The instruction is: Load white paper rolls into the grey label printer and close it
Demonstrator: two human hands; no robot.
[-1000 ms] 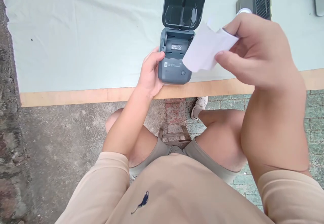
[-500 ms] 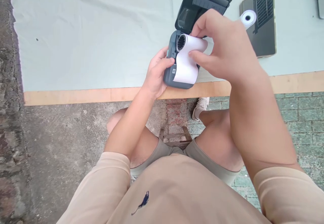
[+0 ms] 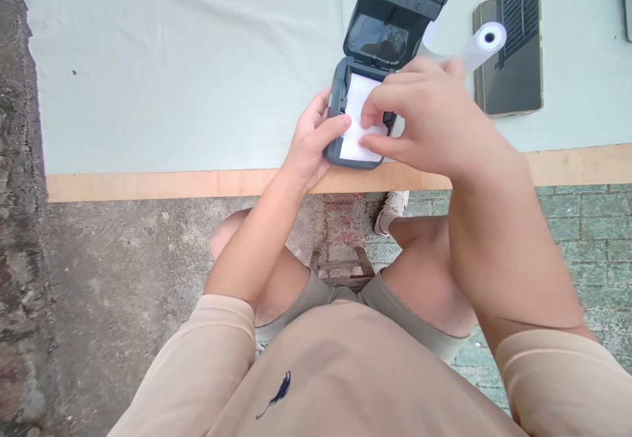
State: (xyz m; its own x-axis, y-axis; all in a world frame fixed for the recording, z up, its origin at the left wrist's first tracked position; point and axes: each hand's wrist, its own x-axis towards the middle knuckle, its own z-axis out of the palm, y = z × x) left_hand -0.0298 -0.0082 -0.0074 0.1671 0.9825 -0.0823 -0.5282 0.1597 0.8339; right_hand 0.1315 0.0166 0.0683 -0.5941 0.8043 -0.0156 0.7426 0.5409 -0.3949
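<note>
My left hand [image 3: 316, 137] grips the left side of a small dark portable printer [image 3: 356, 162], its thumb over the near-left rim. The printer's lid [image 3: 380, 39] stands open, tilted back. White paper [image 3: 359, 98] fills the printer's compartment, lying roughly flat; no roll core shows there now. Over the paper hovers my right hand [image 3: 424, 118], thumb and curled forefinger apart, their tips at or just above the sheet; contact is hard to tell. Behind it, a white paper roll [image 3: 496, 32] with a loose, partly see-through strip lies by the lid, overlapping a dark-screened device.
The dark-screened device [image 3: 523, 75], like a large phone or tablet, lies right of the printer. Pale cloth [image 3: 172, 75] covers the table, whose wooden front edge [image 3: 148, 185] is bare. A grey object's edge [image 3: 627, 2] shows far right. My knees are below the table edge.
The paper roll held above the printer has gone down into its compartment, and my right fingers have come off it, moving slightly toward me. The other roll has shifted a little right.
</note>
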